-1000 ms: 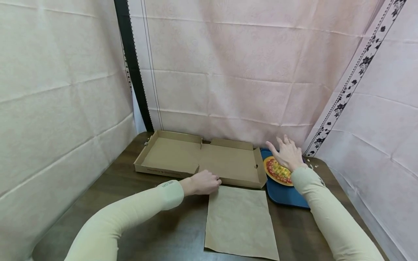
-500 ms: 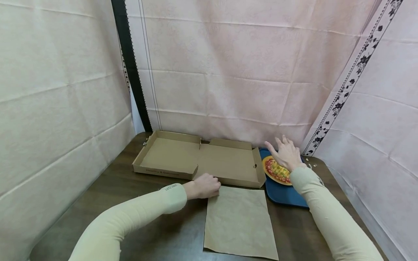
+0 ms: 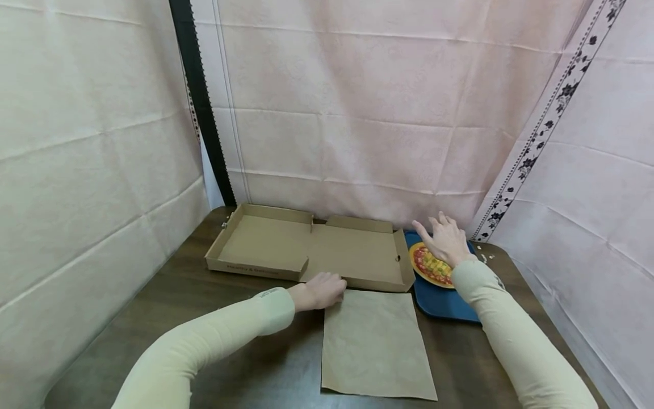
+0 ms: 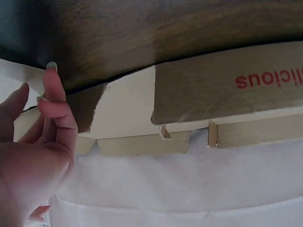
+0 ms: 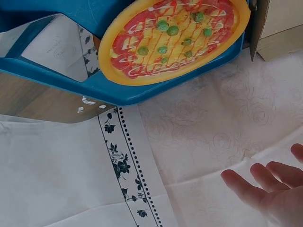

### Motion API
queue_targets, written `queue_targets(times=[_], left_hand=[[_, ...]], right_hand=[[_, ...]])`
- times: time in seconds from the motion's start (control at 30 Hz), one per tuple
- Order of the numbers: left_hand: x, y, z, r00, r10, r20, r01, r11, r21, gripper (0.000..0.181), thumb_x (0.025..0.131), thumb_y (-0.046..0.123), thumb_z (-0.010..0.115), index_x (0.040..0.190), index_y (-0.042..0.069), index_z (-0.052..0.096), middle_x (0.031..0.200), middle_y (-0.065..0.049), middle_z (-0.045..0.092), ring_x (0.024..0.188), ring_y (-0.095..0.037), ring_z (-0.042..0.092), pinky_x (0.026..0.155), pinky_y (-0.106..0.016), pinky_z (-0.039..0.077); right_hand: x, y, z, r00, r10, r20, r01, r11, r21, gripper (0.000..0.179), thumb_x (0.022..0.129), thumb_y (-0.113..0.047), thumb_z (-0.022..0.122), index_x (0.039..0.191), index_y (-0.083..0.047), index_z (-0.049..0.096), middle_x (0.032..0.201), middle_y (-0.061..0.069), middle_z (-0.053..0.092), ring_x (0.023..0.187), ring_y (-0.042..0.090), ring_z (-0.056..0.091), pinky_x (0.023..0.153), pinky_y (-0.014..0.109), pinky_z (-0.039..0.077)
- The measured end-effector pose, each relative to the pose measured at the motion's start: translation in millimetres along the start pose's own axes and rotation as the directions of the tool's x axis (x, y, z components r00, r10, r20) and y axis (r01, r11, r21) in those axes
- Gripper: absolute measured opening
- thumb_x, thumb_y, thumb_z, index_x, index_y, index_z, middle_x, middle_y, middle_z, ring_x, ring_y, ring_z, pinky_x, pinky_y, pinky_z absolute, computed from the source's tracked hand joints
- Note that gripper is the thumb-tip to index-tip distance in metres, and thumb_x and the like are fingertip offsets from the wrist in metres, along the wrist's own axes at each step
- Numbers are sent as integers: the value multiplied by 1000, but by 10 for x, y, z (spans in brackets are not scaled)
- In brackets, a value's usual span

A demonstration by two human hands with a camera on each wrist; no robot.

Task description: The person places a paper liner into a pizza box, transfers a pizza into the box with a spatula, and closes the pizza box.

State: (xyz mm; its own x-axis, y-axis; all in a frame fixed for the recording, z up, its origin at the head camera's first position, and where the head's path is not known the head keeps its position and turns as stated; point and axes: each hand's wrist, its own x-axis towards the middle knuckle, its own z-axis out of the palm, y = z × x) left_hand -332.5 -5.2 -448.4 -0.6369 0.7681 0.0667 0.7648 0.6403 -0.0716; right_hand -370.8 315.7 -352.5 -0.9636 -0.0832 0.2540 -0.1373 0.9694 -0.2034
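My left hand is at the top left corner of a sheet of brown paper, fingers loosely curled. In the left wrist view a gap shows between the thumb and the bent fingers, with the paper behind them. An opened cardboard pizza box lies just beyond, its lid spread to the right. My right hand hovers with spread fingers over a blue tray that bears a small pizza. In the right wrist view the pizza shows red and yellow topping with green slices.
A shiny flat metal piece lies on the tray beside the pizza. Small white scraps are on the dark wooden table near its right back corner. Hanging cloths enclose the table at the back and both sides.
My left hand has shifted slightly right and towards me at the paper's corner. The right hand stays spread above the tray. The whole head view has drifted a little.
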Motion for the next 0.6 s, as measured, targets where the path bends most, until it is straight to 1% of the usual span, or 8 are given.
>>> queue_targets(times=[0.1,0.13,0.2,0.27,0.33,0.47,0.53,0.6], left_hand=[[2,0,16,1000,-13,-9,13,999,-29,9,90,9,64,81,12,65,73,1,65,58,-8,54,51,-23,45],[4,-1,21,1000,-13,-13,12,1000,-21,11,89,7,64,80,12,63,70,1,62,56,-9,50,50,-23,43],[5,2,26,1000,-15,-20,14,1000,-11,12,87,3,63,80,12,61,69,0,59,56,-9,46,49,-24,41],[12,11,28,1000,-22,-19,22,1000,-6,11,87,2,62,86,13,61,70,0,59,57,-9,48,49,-24,41],[15,16,18,999,-39,-10,39,999,-15,12,87,3,63,94,12,61,74,0,61,59,-9,51,50,-24,42],[16,11,-58,997,-70,27,72,995,-66,25,87,5,66,110,10,59,78,-1,63,62,-11,53,50,-23,44],[16,3,-92,996,-76,36,80,991,-106,26,87,4,66,111,10,57,74,1,59,61,-10,50,50,-23,42],[16,-11,-130,996,-78,42,83,985,-153,18,87,1,63,102,10,57,69,4,51,59,-9,44,50,-22,38]], right_hand=[[-9,6,15,1000,-3,-3,3,1000,-2,87,96,-68,22,145,2,39,154,34,20,140,53,21,102,75,25],[-8,7,14,1000,-4,-5,4,1000,-4,87,96,-68,22,144,2,40,154,34,21,139,53,21,102,74,26],[-13,15,15,1000,-6,-8,6,1000,-8,86,96,-67,22,144,2,39,153,34,21,139,54,22,102,73,27],[-20,27,12,1000,-7,-13,7,1000,-7,85,96,-67,22,146,1,38,154,34,22,139,53,22,102,73,27],[-20,32,12,1000,-5,-15,5,1000,-1,85,96,-68,23,148,-2,35,154,33,21,140,53,21,103,73,26],[-12,20,5,1000,-5,1,5,1000,2,84,96,-68,24,153,-7,26,156,31,17,142,51,18,104,76,20],[-11,16,12,1000,-4,17,4,1000,-4,84,95,-69,25,154,-9,22,157,30,15,143,51,15,104,77,16],[-10,8,13,999,-2,36,2,1000,-9,84,95,-69,27,155,-11,18,158,29,13,144,51,11,105,78,12]])
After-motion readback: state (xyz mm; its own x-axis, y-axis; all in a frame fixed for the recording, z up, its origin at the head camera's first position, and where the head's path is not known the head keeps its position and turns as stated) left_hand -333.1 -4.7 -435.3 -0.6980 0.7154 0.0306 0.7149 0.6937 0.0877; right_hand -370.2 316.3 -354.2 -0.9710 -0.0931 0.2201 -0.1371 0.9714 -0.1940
